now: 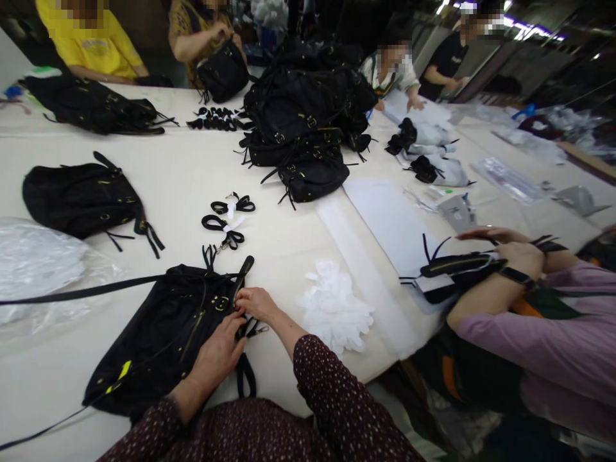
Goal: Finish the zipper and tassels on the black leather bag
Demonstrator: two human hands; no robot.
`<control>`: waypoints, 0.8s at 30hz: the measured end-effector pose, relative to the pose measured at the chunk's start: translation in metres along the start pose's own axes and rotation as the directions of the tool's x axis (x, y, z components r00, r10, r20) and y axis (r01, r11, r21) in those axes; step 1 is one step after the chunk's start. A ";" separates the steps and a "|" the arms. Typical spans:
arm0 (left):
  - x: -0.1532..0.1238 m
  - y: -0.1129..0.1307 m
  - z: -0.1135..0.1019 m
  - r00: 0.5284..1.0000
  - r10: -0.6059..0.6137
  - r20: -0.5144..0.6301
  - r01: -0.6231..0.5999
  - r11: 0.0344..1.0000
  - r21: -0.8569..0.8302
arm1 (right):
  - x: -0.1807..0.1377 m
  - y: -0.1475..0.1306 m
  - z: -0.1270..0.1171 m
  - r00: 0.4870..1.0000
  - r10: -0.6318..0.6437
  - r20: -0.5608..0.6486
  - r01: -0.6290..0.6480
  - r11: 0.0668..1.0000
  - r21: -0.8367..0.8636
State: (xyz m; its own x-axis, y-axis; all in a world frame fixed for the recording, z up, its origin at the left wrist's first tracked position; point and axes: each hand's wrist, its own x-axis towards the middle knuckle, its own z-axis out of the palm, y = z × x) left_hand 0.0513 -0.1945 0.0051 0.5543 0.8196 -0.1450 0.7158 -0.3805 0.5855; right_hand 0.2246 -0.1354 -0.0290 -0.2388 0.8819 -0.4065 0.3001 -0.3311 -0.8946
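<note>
2 hands meet at lower center: the left hand [219, 356] lies flat on a black bag [168, 333], the right hand [255, 303] pinches its strap [248, 330].

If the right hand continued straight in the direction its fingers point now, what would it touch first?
The right hand points leftward across the black bag, so its fingers would probably first meet the gold buckle beside them. They may already touch the bag's leather; depth is unclear here.

Matt black leather-like bag [163, 333] with brassy metal buckles [222, 303]; crumpled white tissue paper [334, 308]; smooth pale table [183, 173].
</note>
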 end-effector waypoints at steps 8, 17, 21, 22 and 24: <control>0.017 0.021 0.002 0.963 0.195 0.189 -0.240 0.935 0.261 | 0.008 -0.006 -0.005 0.997 0.055 0.053 -0.056 0.998 0.023; 0.020 0.009 0.002 0.952 0.223 0.212 -0.291 0.874 0.389 | 0.004 -0.006 -0.007 0.997 0.039 0.070 -0.042 0.999 0.033; 0.005 -0.021 -0.019 0.995 0.037 0.097 -0.063 0.958 0.279 | -0.001 -0.004 -0.002 0.998 -0.012 0.070 0.006 0.997 0.082; 0.003 -0.029 -0.025 0.998 -0.024 0.060 0.009 0.972 0.234 | -0.001 -0.004 0.003 0.997 -0.019 0.069 0.012 0.995 0.103; 0.000 -0.042 -0.035 0.988 -0.151 -0.010 0.151 0.980 0.131 | 0.001 -0.004 0.014 0.997 -0.024 0.067 0.014 0.989 0.147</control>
State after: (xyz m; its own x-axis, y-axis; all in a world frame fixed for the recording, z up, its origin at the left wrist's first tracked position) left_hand 0.0065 -0.1635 0.0089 0.4352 0.8721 -0.2239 0.8407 -0.3046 0.4476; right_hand 0.2104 -0.1381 -0.0284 -0.3072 0.8651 -0.3965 0.1580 -0.3645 -0.9177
